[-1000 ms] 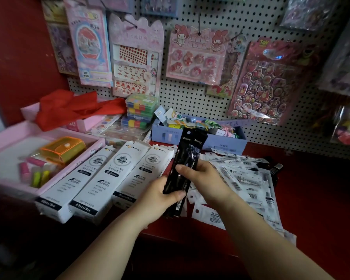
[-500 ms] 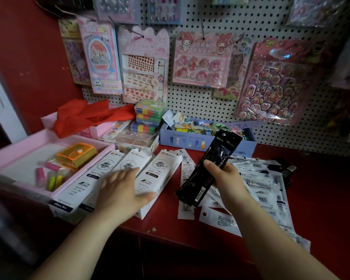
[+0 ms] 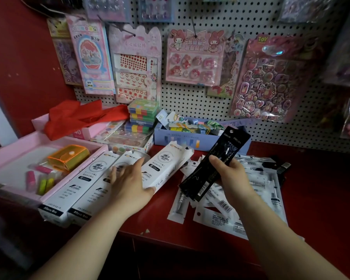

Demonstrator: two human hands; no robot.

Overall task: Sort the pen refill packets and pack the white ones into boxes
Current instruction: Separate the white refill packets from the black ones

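The left hand (image 3: 132, 183) lies flat, fingers straight and spread, palm down on the white boxes (image 3: 73, 184). Its fingertips reach onto the middle box and its thumb side rests on the rightmost box (image 3: 166, 164); it grips nothing. The right hand (image 3: 231, 175) is closed around the black packets (image 3: 216, 164), thumb on the near face and fingers curled behind. It holds them above the counter (image 3: 321, 188), tilted with the hang-hole end up and to the right and the barcode end down and to the left. How many black packets are in the grip cannot be told. The two hands are apart.

The three white boxes lie side by side at the counter's front left, their near ends at the front edge. The rightmost box's far-end flaps stand open. Under and to the right of the right hand, the white packets (image 3: 257, 190) lie in a loose, overlapping heap from the middle of the counter to its front edge.

Just left of the boxes sits a pink tray (image 3: 0, 158) holding an orange pouch (image 3: 69, 156). A blue box (image 3: 182, 139) of small items stands at the back edge, with a red cloth (image 3: 79, 116) at the back left. Behind rises a pegboard (image 3: 192, 98) hung with sticker sheets (image 3: 265, 79).
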